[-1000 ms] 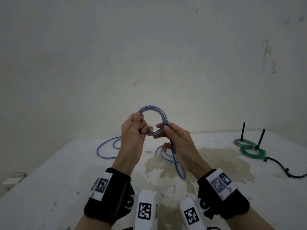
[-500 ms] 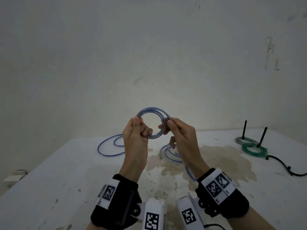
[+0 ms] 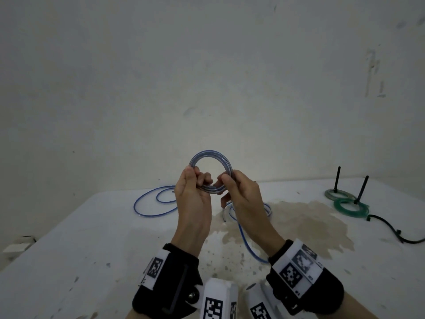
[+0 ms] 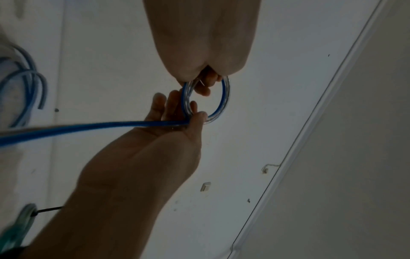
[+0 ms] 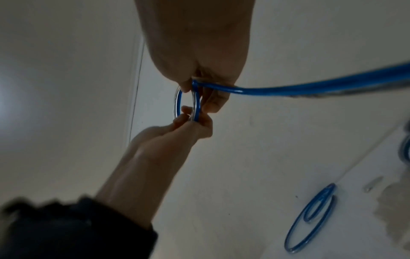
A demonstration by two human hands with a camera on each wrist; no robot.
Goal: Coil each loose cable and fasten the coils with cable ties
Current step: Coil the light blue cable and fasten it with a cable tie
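Observation:
A small coil of blue cable (image 3: 210,157) is held upright above the white table (image 3: 69,249). My left hand (image 3: 199,178) pinches its lower left side. My right hand (image 3: 227,183) pinches the lower right side, where the loose tail (image 3: 246,240) drops to the table. In the left wrist view the coil (image 4: 225,98) hangs between both hands and the tail (image 4: 77,129) runs off left. In the right wrist view the tail (image 5: 310,89) leaves the coil (image 5: 177,101) to the right. More blue cable (image 3: 149,203) lies in loops behind my left hand.
Two green coils (image 3: 350,207) lie at the back right, each with a black tie (image 3: 362,189) sticking up. A black cable (image 3: 391,229) trails off the right edge. A brown stain (image 3: 310,222) covers the table's middle. The wall stands close behind.
My right hand has slid from the coil's lower side up its right side and back to a pinch. The coil has tilted slightly; the tail follows the right hand.

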